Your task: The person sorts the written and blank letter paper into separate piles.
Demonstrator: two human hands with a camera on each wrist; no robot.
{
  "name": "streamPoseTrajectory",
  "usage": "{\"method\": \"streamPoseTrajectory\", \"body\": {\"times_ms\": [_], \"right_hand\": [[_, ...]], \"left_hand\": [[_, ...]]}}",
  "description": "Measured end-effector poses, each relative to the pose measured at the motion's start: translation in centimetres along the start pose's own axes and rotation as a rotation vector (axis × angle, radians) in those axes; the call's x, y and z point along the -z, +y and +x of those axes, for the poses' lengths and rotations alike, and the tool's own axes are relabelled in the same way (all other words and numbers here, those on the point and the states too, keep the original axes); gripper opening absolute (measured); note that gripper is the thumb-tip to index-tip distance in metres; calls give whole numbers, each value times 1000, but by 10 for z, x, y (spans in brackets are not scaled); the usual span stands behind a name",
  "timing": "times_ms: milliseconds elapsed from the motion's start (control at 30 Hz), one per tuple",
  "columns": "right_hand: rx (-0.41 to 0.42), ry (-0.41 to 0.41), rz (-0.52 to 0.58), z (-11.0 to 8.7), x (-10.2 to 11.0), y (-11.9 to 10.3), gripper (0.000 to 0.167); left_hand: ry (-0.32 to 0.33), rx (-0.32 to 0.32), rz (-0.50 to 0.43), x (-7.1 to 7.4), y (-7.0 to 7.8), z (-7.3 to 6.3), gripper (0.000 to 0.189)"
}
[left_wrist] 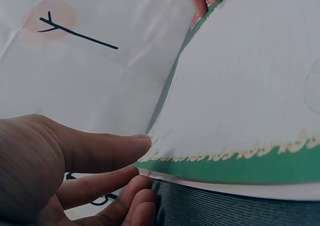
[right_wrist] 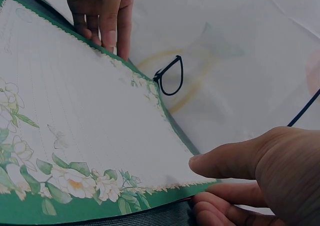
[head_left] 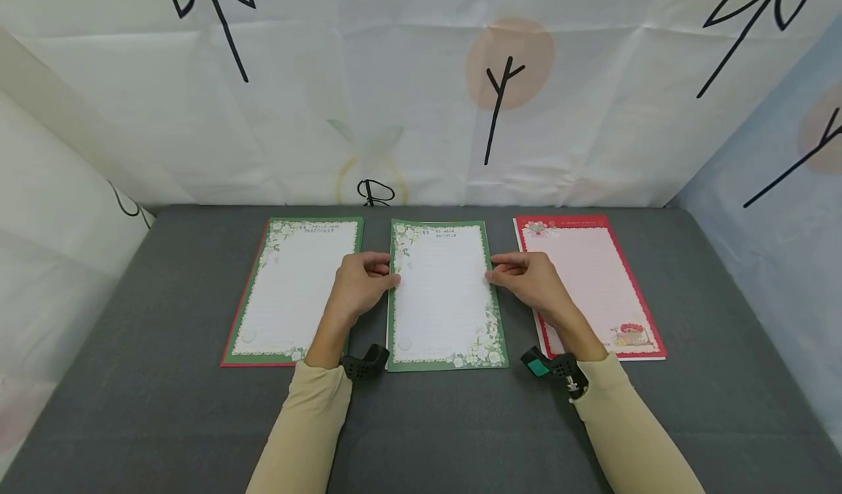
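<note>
A sheet of stationery [head_left: 439, 297] with a green floral border lies at the middle, between both hands. My left hand [head_left: 357, 283] pinches its left edge, thumb on top and fingers below, as the left wrist view shows. On the opposite edge my right hand [head_left: 530, 280] pinches the sheet the same way, its thumb [right_wrist: 220, 161] on the printed face. In the left wrist view a pale paper edge [left_wrist: 235, 190] shows under the green border. White flowers [right_wrist: 75, 181] fill one corner of the sheet.
To the left lies another green-bordered sheet [head_left: 299, 289], with a red edge peeking from beneath. At the right is a red-bordered pink sheet [head_left: 585, 282], white paper showing under it. Dark grey cloth [head_left: 447, 435] covers the table. A patterned white curtain [head_left: 408, 77] hangs behind.
</note>
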State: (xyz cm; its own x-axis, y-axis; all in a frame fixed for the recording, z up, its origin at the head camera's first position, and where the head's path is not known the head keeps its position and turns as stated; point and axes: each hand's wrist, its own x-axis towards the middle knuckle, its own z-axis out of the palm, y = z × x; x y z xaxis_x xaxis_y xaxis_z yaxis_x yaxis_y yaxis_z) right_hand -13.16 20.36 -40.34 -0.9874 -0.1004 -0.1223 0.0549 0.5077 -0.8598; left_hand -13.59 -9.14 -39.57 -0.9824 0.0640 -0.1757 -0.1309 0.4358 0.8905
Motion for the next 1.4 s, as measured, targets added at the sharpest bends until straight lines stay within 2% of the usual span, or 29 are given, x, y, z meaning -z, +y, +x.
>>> {"method": "streamPoseTrajectory", "body": {"times_ms": [200, 400, 700, 1000, 1400], "right_hand": [[12, -4, -7, 0, 0, -1, 38], [17, -7, -12, 0, 0, 0, 38], [14, -9, -4, 0, 0, 0, 37], [17, -8, -10, 0, 0, 0, 36], [-13, -6, -4, 1, 0, 0, 38]], "left_hand": [[26, -1, -23, -1, 0, -1, 39], [20, -9, -36, -1, 0, -1, 39], [23, 5, -40, -2, -2, 0, 27], [-2, 20, -126, -1, -4, 4, 17], [-15, 33, -156, 0, -7, 6, 18]]}}
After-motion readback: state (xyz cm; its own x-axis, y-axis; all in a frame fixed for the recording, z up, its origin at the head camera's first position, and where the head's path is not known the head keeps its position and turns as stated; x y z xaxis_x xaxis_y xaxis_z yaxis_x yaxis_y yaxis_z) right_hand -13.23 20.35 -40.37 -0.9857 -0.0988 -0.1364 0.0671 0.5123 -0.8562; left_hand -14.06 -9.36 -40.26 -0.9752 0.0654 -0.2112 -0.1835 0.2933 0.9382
